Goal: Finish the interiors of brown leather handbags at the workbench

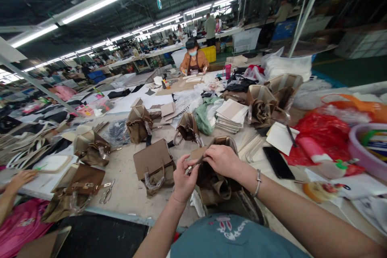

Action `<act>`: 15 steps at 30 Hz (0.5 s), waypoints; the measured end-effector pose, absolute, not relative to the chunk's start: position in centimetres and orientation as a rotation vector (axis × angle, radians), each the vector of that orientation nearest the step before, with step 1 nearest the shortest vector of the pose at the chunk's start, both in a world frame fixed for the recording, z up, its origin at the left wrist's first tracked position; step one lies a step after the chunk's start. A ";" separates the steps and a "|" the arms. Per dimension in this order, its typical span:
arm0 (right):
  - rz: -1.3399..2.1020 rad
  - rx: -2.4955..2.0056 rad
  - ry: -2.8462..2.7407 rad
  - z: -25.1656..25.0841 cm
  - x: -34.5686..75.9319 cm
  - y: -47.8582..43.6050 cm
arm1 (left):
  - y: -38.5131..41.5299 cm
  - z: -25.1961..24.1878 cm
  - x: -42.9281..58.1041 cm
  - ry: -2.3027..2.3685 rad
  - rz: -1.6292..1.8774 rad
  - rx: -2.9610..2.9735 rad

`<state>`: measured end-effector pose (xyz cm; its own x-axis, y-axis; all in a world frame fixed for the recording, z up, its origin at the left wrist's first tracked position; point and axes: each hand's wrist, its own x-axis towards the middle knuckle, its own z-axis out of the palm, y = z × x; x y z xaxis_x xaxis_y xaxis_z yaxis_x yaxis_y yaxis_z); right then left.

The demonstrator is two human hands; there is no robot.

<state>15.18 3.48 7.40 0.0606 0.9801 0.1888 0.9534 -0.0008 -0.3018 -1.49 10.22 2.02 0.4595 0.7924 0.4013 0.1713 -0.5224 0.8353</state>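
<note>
A brown handbag (223,187) stands in front of me at the table's near edge, its mouth open. Over its left side, my left hand (184,177) pinches a narrow brown strap (198,163) with a small shiny metal part near the fingertips. The strap's other end is gripped by my right hand (222,159), fingers bent down over the bag's rim. What the fingertips cover is hidden. Just left of my hands lies another brown handbag (154,161) with its flap upward and a plastic-wrapped handle.
More brown bags (187,127) stand around the table. Scissors (107,193) lie at left, near a co-worker's hand (22,179). To the right are a black phone (278,163), a glue bottle (335,167) and a purple basin (367,145). A person (194,62) sits opposite.
</note>
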 end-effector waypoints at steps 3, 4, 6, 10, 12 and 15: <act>0.098 -2.019 -1.911 7.6 15.6 3.5 | 9.9 2.3 -1.3 0.855 1.072 1.958; 0.106 -2.026 -1.914 7.8 15.9 3.5 | 9.8 2.3 -1.2 0.877 1.071 1.952; 0.151 -2.022 -1.961 8.3 16.8 3.4 | 9.8 2.4 -1.2 0.925 1.060 1.942; 0.203 -2.034 -2.070 9.4 18.8 3.0 | 10.1 2.2 -1.1 0.987 1.042 1.880; 0.195 -2.106 -2.062 9.7 19.4 2.8 | 10.2 2.0 -1.1 0.977 1.044 1.834; 0.170 -2.230 -1.988 9.9 19.4 3.0 | 9.9 1.8 -1.1 0.938 1.023 1.792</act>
<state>19.42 3.00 9.85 0.1158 0.9932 0.0150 0.9762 -0.1110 -0.1862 -1.14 9.91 1.76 0.3844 0.8834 0.2681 0.1906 -0.3601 0.9132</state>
